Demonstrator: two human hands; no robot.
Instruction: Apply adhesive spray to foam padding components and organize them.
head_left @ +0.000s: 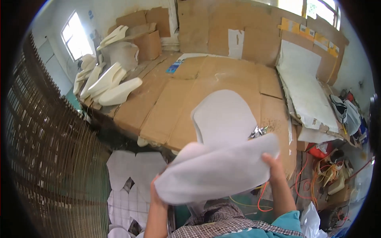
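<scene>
Foam sheet (216, 168) between left grip (156, 194), right grip (274, 164)

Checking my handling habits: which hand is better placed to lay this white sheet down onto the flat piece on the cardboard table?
Probably the right hand. It grips the white sheet at the edge nearest the flat white piece on the cardboard table. The left hand holds the lower corner, off the table's edge.

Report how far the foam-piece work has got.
Done: moulded cream foam pieces are stacked at the far left of the cardboard-covered table. In hand: the left hand and right hand hold a white foam sheet. Left: another white cut sheet lies flat on the table.
</scene>
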